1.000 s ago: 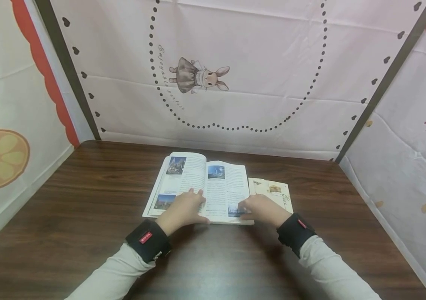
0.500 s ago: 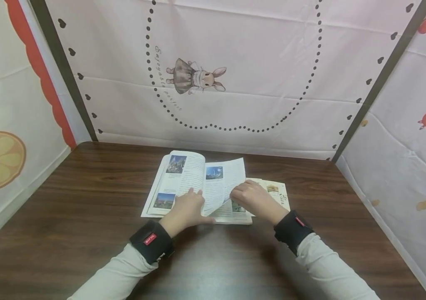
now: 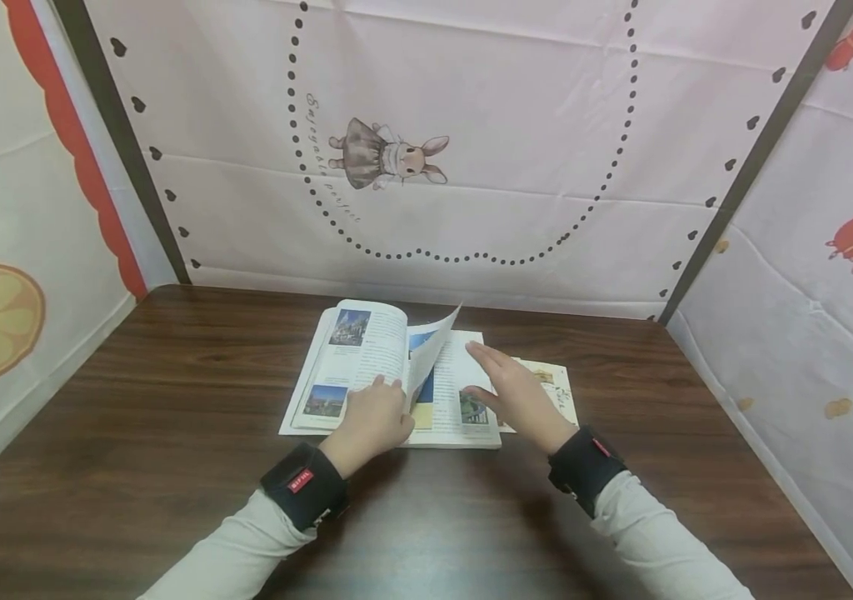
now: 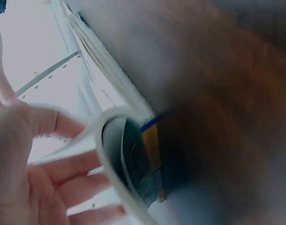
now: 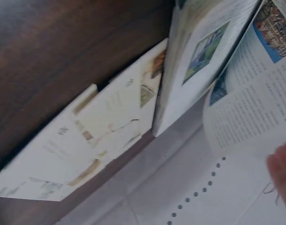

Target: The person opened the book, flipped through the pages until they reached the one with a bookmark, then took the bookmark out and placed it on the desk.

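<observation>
- Brown, wood-grained table (image 3: 134, 417): an open book (image 3: 381, 350) lies face up on it, towards the far edge, in front of the person. The flat surface seems to give its spread pages an even base.
- 1 lifted page (image 3: 426, 354) curves up from the fold, its own stiffness probably holding it upright.
- Left hand (image 3: 370, 421): loosely spread on the lower left page beside the fold, clenching nothing. Its place suggests it weighs those pages down against springing up.
- Right hand (image 3: 520, 392): raised over the right page with fingers extended, released, apparently not touching the lifted page. That gap seems to leave the page room to stand.
- Cream printed papers (image 3: 557, 387) overlap just beside the book's right edge; whether the book covers part of them, I cannot tell.
- 2 black wristbands (image 3: 306, 483), presumably carrying the wrist cameras.
</observation>
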`<state>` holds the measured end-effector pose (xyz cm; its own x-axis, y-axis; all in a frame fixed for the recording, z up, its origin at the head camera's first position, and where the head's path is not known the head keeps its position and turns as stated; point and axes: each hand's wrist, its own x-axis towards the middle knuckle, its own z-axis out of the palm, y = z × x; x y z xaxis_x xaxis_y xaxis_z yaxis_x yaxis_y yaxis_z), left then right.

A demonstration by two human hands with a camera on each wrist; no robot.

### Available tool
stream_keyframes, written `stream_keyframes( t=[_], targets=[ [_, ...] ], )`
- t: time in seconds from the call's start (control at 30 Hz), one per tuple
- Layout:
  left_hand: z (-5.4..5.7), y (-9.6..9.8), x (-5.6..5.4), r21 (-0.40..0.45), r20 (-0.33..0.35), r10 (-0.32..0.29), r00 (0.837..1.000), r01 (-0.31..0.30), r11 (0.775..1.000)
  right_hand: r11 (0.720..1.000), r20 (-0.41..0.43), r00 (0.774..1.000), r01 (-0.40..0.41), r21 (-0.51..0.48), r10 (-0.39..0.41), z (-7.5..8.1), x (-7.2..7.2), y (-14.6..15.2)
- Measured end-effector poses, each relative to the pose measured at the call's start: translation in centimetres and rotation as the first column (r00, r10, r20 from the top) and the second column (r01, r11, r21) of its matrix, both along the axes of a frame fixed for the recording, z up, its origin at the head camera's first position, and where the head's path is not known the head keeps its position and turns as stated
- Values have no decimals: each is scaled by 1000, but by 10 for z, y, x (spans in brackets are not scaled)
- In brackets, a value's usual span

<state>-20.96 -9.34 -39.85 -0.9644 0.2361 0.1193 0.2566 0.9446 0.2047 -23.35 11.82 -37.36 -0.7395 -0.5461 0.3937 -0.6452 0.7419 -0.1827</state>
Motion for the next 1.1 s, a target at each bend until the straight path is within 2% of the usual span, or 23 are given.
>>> stream_keyframes(
  t=[0.07, 0.13, 0.27, 0.33, 0.43, 0.53, 0.6, 0.7, 0.77, 0.83, 0.93, 1.0, 1.1],
  targets=[
    [0, 1, 0, 31, -16, 36, 999, -36, 999, 999, 99, 995, 24, 38, -28, -3, -1, 2],
    [0, 0, 0, 65, -34, 71, 997, -69, 995, 995, 203, 978, 29, 91, -47, -6, -1, 3],
    [1, -7, -2, 202, 12, 128, 992, -128, 971, 976, 343, 936, -1, 218, -76, -15, -1, 3],
    [2, -12, -2, 285, 50, 153, 987, -161, 945, 963, 374, 923, -14, 268, -91, -20, -1, 3],
    [5, -20, 0, 401, 99, 189, 977, -213, 891, 953, 389, 916, -23, 303, -102, -24, 0, 4],
    [8, -28, 2, 466, 38, 222, 974, -214, 858, 949, 377, 920, -15, 314, -110, -27, 0, 4],
    [9, -34, 2, 463, -37, 232, 972, -189, 866, 948, 367, 924, -13, 318, -110, -27, 0, 4],
    [7, -44, 1, 352, -165, 227, 960, -158, 922, 946, 360, 925, -5, 325, -119, -27, -1, 4],
    [4, -49, 1, 253, -221, 211, 952, -153, 955, 946, 363, 923, 2, 325, -127, -26, -1, 3],
    [1, -55, 1, 167, -242, 171, 955, -133, 977, 945, 372, 918, 6, 327, -135, -25, -1, 3],
    [-3, -60, 0, 42, -223, 43, 974, -34, 999, 943, 371, 921, -11, 332, -120, -25, -1, 2],
    [-2, -60, -1, -27, -144, -62, 988, 59, 998, 943, 371, 924, -34, 332, -97, -24, -1, 1],
    [0, -58, -3, -42, -18, -150, 989, 149, 988, 948, 400, 915, -78, 308, -54, -21, -3, -2]
  ],
)
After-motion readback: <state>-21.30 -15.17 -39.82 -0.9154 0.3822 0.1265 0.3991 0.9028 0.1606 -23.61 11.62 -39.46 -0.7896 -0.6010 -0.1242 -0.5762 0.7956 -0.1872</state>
